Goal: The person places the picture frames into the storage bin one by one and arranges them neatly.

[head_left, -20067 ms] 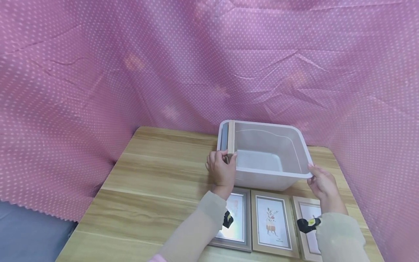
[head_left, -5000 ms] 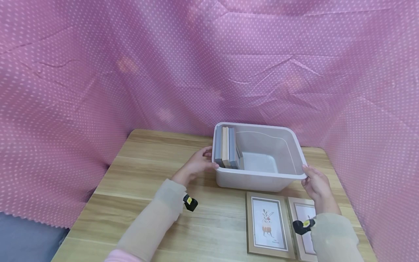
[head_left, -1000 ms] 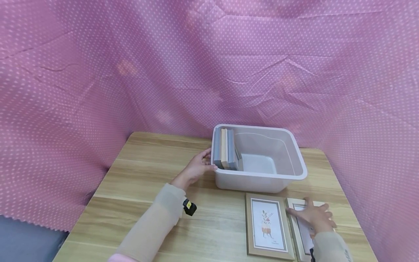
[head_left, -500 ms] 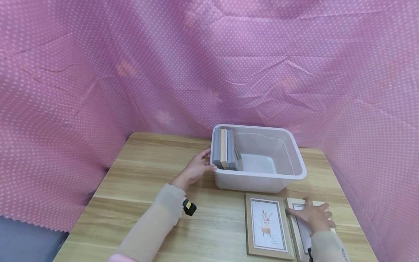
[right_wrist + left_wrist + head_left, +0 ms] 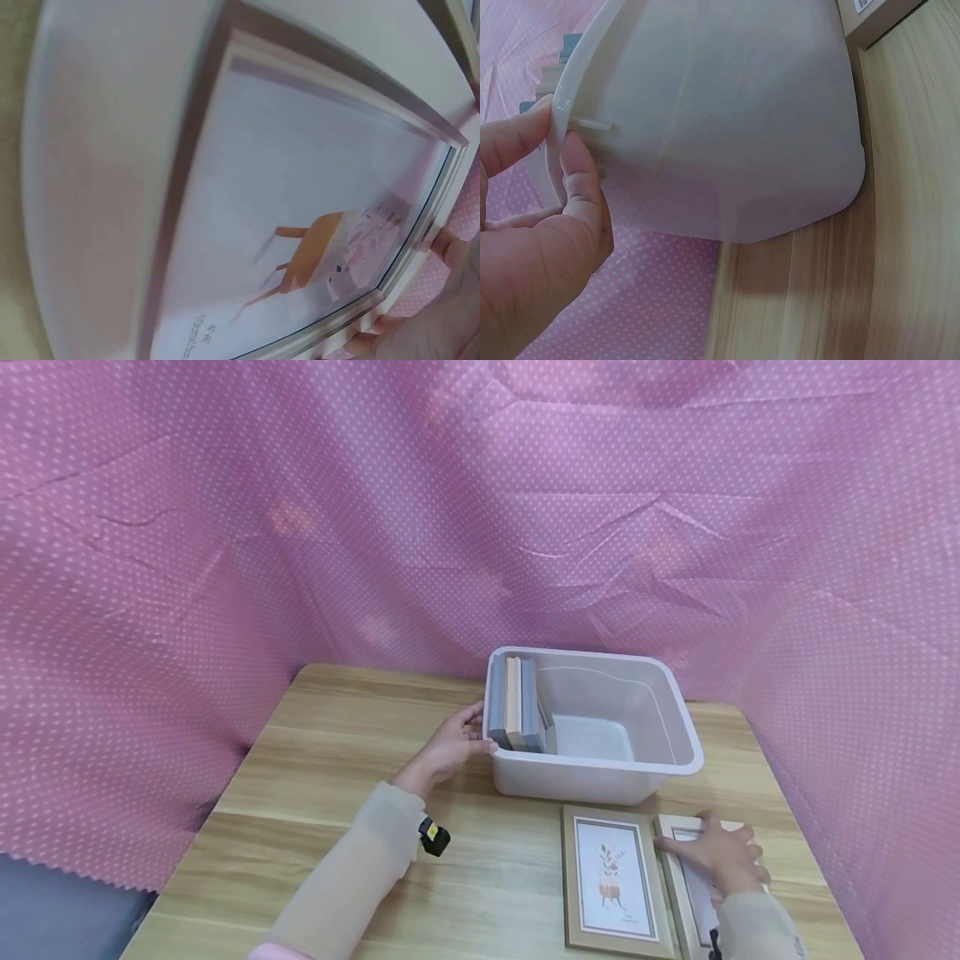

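Note:
My left hand [image 5: 447, 747] pinches the left rim of a whitish plastic bin [image 5: 585, 779], thumb on one side and fingers on the other in the left wrist view. Several picture frames [image 5: 514, 702], grey and beige, stand on edge along the bin's left wall. My right hand [image 5: 723, 857] spans a pale picture frame [image 5: 699, 906] lying flat, with the thumb at its left edge and the fingers at its right edge. Part of its picture is hidden under that hand; the right wrist view shows an orange plant pot on the print [image 5: 285, 225].
A tan picture frame [image 5: 611, 877] with a plant print lies face up just left of the pale one. All this stands on a wooden table [image 5: 360, 735]. Pink dotted cloth [image 5: 480, 527] hangs close behind and on both sides.
Over the last twenty seconds, more frames came to stand in the bin and the grey one left the tabletop. My right hand moved from the bin's rim to the pale frame; little differs since one second ago.

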Available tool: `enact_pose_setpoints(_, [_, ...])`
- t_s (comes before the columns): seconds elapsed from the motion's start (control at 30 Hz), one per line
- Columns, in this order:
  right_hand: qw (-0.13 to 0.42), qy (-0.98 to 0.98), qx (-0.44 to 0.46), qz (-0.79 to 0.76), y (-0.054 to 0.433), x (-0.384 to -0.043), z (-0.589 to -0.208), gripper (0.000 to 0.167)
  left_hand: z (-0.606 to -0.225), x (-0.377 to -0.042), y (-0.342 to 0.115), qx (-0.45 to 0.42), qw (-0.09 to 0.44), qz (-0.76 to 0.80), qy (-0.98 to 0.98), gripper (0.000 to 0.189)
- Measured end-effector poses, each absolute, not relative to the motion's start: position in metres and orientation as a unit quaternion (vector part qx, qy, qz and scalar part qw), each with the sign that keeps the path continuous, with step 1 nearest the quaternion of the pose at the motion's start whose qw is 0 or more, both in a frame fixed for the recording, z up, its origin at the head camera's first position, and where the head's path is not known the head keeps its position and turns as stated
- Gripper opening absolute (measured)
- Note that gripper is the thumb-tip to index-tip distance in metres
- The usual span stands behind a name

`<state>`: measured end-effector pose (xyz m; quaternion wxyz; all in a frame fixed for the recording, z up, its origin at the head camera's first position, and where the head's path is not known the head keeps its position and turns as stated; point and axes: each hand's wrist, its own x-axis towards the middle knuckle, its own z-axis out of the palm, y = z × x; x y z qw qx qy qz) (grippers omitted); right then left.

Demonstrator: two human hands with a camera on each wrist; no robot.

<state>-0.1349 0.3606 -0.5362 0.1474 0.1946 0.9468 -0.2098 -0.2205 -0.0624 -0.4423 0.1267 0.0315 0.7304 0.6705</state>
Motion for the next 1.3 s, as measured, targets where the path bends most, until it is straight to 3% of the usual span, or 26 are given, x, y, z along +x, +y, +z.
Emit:
enact_pose_setpoints(0.57, [0.109, 0.956, 0.157, -0.221, 0.375, -0.132, -0.498, 0.112, -0.425, -0.209, -0.066, 0.044, 0.150, 0.671, 0.724, 0.083])
enact_pose_setpoints(0.8, [0.048, 0.964, 0.098, -0.243, 0.386, -0.126, -0.480, 0.100, -0.411, -0.199, -0.065, 0.046, 0.147, 0.667, 0.729, 0.079])
enact_pose_setpoints(1.3, [-0.136, 0.928, 0.064, -0.340, 0.404, -0.112, -0.401, 0.090, -0.439, -0.214, -0.064, 0.036, 0.136, 0.670, 0.729, 0.082])
